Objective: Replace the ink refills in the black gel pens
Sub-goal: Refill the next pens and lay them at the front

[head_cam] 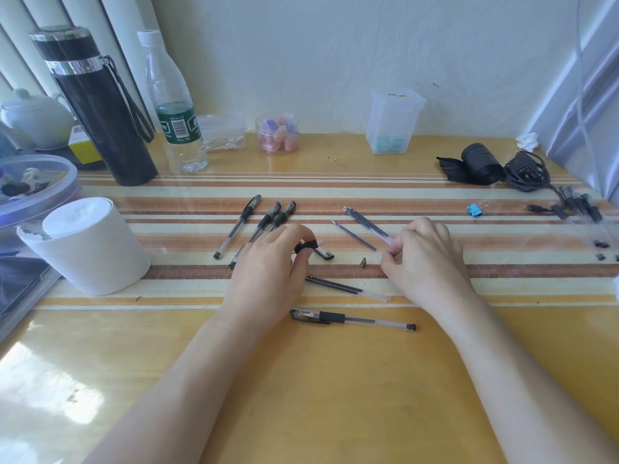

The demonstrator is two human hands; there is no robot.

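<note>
Fresh refills [366, 226] sit in a small fan on the striped middle of the worktop [301, 380]. Their long axes run diagonally, writing tips pointing away and to the left, clear tail ends toward the person. The right hand [425, 256] has thumb and fingertips curled in a pinch on those near ends; which refill of the fan it has, I cannot tell from here. Just across the gap, the left hand [271, 266] curls round the pen barrel [306, 246] at its black grip. What shows of the barrel lies roughly left to right, its clear open mouth facing the right hand, the rest hidden under the palm. So this looks like the loading step, and the refill is pointing the wrong way for it. My read: lift one refill clear of its neighbours and turn it so the tail end leads. Line its axis up with the barrel's mouth and slide it in straight rather than at an angle, since a thin tube will bend. The metal tip cone [363, 262] waits between the hands and the cap [324, 254] lies just beside the barrel. Two dark spent refills [335, 285] lie nearer the person, with a whole capped pen [351, 319] nearer again. Three more pens [268, 222] lie beyond the left hand.
</note>
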